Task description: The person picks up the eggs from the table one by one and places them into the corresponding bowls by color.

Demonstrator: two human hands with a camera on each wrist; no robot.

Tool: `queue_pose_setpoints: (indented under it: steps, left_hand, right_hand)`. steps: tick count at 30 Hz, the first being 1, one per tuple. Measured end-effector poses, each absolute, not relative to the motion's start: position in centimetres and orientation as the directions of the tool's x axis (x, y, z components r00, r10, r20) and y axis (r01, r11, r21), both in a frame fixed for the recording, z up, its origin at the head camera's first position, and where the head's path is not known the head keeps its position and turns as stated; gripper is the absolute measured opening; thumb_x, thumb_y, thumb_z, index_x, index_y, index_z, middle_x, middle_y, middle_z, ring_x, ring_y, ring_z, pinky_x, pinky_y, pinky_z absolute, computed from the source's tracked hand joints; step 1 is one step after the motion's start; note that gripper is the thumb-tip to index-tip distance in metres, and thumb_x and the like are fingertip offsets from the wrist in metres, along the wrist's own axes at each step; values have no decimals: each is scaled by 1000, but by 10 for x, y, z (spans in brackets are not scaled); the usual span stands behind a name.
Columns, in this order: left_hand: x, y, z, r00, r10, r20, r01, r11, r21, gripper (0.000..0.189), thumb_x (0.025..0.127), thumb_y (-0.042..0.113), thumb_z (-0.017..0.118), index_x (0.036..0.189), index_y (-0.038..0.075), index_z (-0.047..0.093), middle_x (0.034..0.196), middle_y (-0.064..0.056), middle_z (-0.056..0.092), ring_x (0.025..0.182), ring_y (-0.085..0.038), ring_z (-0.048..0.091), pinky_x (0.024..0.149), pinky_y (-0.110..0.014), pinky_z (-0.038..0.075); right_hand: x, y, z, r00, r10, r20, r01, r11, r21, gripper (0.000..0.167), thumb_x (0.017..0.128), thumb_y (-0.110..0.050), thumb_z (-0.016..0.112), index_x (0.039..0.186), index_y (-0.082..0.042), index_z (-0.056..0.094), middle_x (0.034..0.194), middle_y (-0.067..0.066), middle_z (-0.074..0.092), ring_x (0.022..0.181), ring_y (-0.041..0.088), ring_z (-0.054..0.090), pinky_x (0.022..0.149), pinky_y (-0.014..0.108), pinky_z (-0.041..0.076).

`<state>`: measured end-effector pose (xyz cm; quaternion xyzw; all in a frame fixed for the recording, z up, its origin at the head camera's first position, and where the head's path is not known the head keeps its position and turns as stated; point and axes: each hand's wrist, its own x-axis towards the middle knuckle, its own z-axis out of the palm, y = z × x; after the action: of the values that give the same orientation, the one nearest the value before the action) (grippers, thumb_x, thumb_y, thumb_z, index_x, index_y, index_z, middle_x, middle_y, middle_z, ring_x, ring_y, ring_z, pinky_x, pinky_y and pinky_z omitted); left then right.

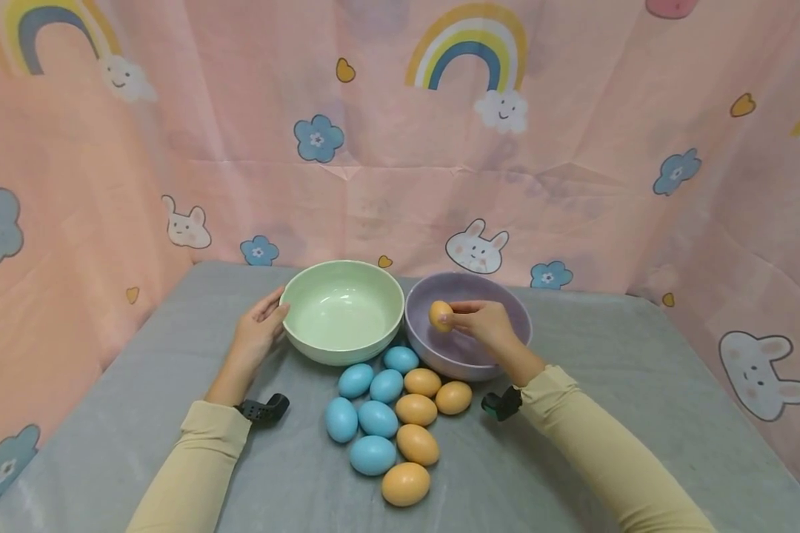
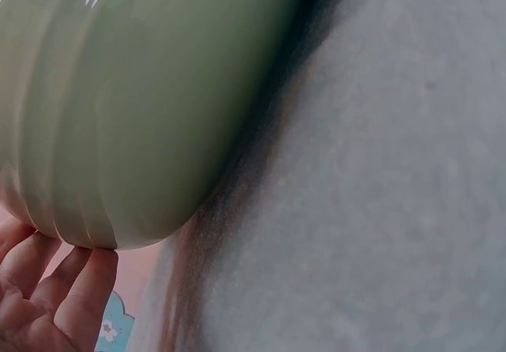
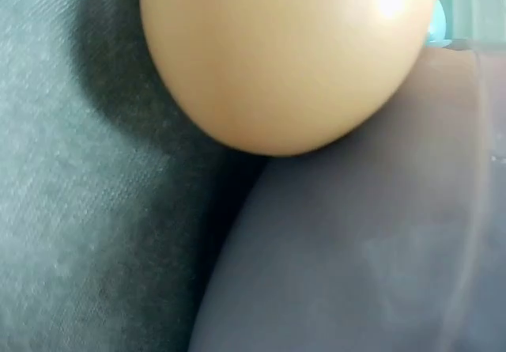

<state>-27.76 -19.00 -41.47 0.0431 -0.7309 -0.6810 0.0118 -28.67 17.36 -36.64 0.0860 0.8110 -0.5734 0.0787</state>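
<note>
My right hand point(image 1: 487, 326) pinches an orange egg point(image 1: 440, 316) between thumb and fingers, over the inside of the purple bowl point(image 1: 520, 337). With its fingertips, my left hand point(image 1: 256, 329) touches the outer side of the light green bowl point(image 1: 343, 352) near the left rim. The left wrist view shows those fingers point(image 2: 87, 297) against the green wall; the thumb does not show there. Blue eggs point(image 1: 377, 420) and orange eggs point(image 1: 418, 444), several of each, lie in front of the bowls. One orange egg point(image 3: 285, 67) looms large beside the purple bowl in the right wrist view.
Both bowls stand side by side toward the back of the grey-covered table point(image 1: 607, 355). A pink printed cloth point(image 1: 387, 207) hangs behind and at both sides. Each wrist wears a small black device, the left one point(image 1: 267, 409) just left of the eggs.
</note>
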Motion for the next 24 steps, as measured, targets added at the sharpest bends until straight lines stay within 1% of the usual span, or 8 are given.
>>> queue_pose_setpoints:
  steps: [3, 7, 9, 11, 14, 18, 22, 24]
  left_hand:
    - [-277, -190, -415, -995, -85, -45, -52, 80, 995, 57, 104, 30, 53, 156, 17, 33, 162, -2, 32, 147, -18, 38, 109, -19, 45]
    - [-276, -189, -416, -994, -93, -52, -60, 83, 995, 57, 104, 30, 53, 156, 18, 34, 162, -2, 32, 147, -18, 38, 108, -18, 46]
    - [-275, -189, -416, -994, -94, -55, -63, 82, 995, 57, 104, 30, 53, 156, 18, 33, 162, -1, 31, 147, -17, 37, 108, -18, 46]
    - [-275, -190, -416, -994, -93, -58, -65, 80, 995, 57, 104, 30, 53, 156, 18, 33, 162, -1, 31, 147, -17, 37, 108, -18, 45]
    - [-274, -190, -415, -995, -84, -57, -64, 74, 995, 58, 103, 31, 53, 156, 18, 33, 162, -1, 31, 147, -18, 37, 110, -19, 45]
    - [-275, -190, -413, -996, -74, -54, -60, 77, 995, 58, 103, 33, 53, 156, 19, 33, 163, -1, 31, 146, -18, 39, 111, -20, 44]
    - [-275, -190, -412, -996, -73, -54, -60, 87, 994, 58, 104, 33, 52, 156, 19, 32, 162, -1, 31, 146, -18, 39, 110, -20, 45]
    - [-275, -190, -412, -996, -70, -51, -57, 86, 995, 58, 104, 32, 52, 156, 19, 32, 162, -2, 31, 146, -18, 39, 109, -19, 45]
  right_hand:
    - [-288, 173, -369, -971, 53, -233, 236, 341, -910, 48, 89, -20, 77, 130, 0, 64, 136, 18, 63, 123, 27, 63, 104, 36, 55]
    - [-291, 172, -373, -974, 60, -216, 223, 371, -901, 46, 87, -19, 78, 126, 2, 66, 133, 19, 64, 109, 19, 70, 100, 33, 58]
    - [-291, 172, -374, -975, 61, -211, 218, 391, -894, 46, 86, -18, 79, 125, 3, 67, 131, 19, 65, 102, 15, 71, 96, 30, 59]
    - [-291, 171, -374, -975, 64, -214, 221, 401, -889, 45, 85, -18, 80, 124, 2, 68, 131, 19, 65, 100, 12, 70, 94, 29, 60]
    - [-292, 171, -374, -973, 63, -223, 229, 398, -888, 45, 86, -17, 79, 124, 2, 68, 131, 18, 65, 106, 17, 69, 96, 30, 59]
    - [-292, 171, -372, -975, 63, -215, 221, 425, -878, 46, 86, -18, 78, 126, 0, 67, 133, 17, 64, 120, 26, 64, 105, 35, 54]
    - [-293, 171, -370, -978, 46, -205, 201, 495, -845, 49, 87, -23, 78, 129, -1, 66, 137, 16, 61, 129, 29, 57, 111, 38, 49]
    - [-293, 171, -370, -977, 40, -209, 200, 507, -839, 49, 87, -22, 78, 129, -1, 65, 138, 17, 60, 131, 30, 55, 113, 39, 47]
